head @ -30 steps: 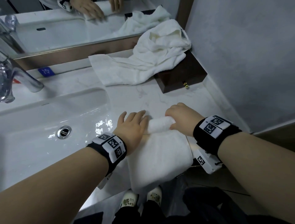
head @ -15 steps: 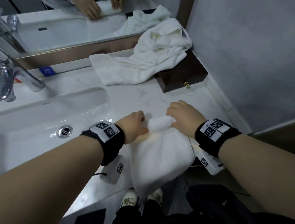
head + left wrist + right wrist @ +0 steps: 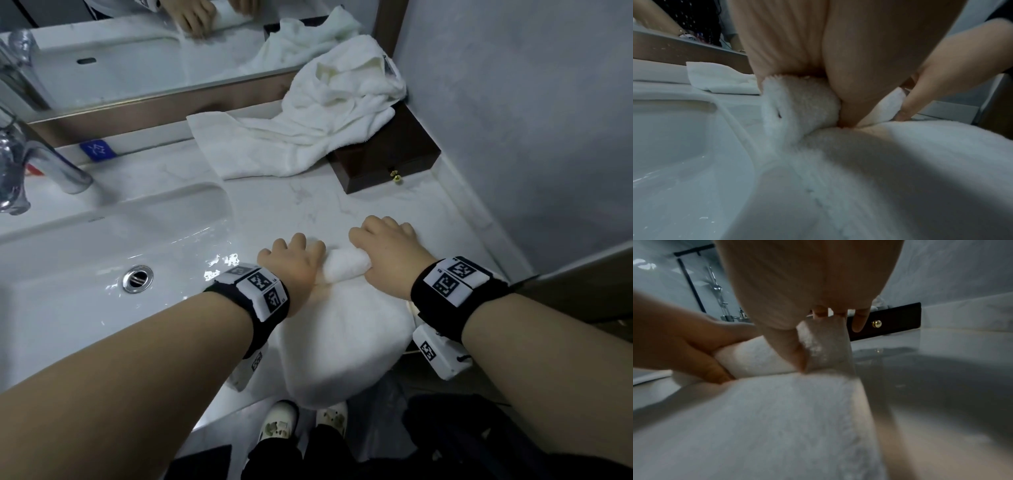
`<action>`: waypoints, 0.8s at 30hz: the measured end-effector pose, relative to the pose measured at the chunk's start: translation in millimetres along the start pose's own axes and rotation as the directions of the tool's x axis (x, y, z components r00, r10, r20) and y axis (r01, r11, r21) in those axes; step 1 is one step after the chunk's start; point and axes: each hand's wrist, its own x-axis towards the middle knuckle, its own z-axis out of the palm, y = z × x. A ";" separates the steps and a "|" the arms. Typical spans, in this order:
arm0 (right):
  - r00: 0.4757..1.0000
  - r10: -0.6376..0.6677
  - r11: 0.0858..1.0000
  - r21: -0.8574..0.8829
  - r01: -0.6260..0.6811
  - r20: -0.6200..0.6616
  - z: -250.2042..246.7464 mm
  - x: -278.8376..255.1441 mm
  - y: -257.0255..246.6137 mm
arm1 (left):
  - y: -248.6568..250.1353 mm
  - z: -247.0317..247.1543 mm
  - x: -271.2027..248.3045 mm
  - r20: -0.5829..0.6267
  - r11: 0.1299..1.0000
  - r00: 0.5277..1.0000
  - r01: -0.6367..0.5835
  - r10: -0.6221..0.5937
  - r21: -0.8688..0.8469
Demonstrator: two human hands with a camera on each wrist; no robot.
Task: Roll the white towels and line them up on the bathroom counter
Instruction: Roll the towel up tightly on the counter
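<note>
A white towel lies on the marble counter, its near end hanging over the front edge. Its far end is wound into a short roll. My left hand grips the roll's left end, fingers curled over it. My right hand grips the right end the same way. In the left wrist view the roll sits under my palm with the thumb pressed behind it. In the right wrist view the roll spans between both hands. Crumpled white towels lie at the back.
A dark wooden box with a brass knob stands at the back right, partly under the towel pile. The sink basin and a chrome faucet lie to the left. A grey wall closes the right side, a mirror the back.
My left hand's fingers, straight across the towel a second ago, have curled over the roll. The right hand has kept its grip, and the roll looks slightly thicker.
</note>
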 end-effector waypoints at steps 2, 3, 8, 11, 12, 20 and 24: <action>0.999 0.013 0.998 0.067 -0.016 0.047 -4.5 -2.6 -1.0 | -0.3 -1.3 0.5 -0.028 1.000 1.000 0.012 -0.011 0.023; 0.998 0.016 0.994 0.109 -0.023 0.068 -7.6 -3.3 -1.8 | -1.5 -2.3 1.1 -0.041 1.000 0.999 0.012 -0.011 0.022; 0.991 0.082 0.929 0.351 -0.114 0.105 -22.5 -2.2 0.5 | -11.5 -0.8 7.9 -0.097 0.997 0.993 -0.068 0.070 0.028; 0.979 0.084 0.873 0.460 -0.161 0.184 -27.7 -0.1 6.7 | -17.0 4.9 9.8 -0.128 0.992 0.984 -0.122 0.126 0.037; 0.973 0.071 0.887 0.432 -0.162 0.220 -28.7 1.2 7.9 | -19.1 6.4 9.9 -0.138 0.989 0.980 -0.140 0.145 0.049; 0.969 0.061 0.990 0.109 -0.089 0.240 -4.5 11.6 6.0 | -25.9 18.0 8.1 -0.172 0.970 0.956 -0.222 0.237 0.103; 0.986 0.035 0.997 0.065 -0.046 0.160 7.6 14.1 10.4 | -28.6 16.4 9.5 -0.164 0.964 0.953 -0.264 0.255 -0.037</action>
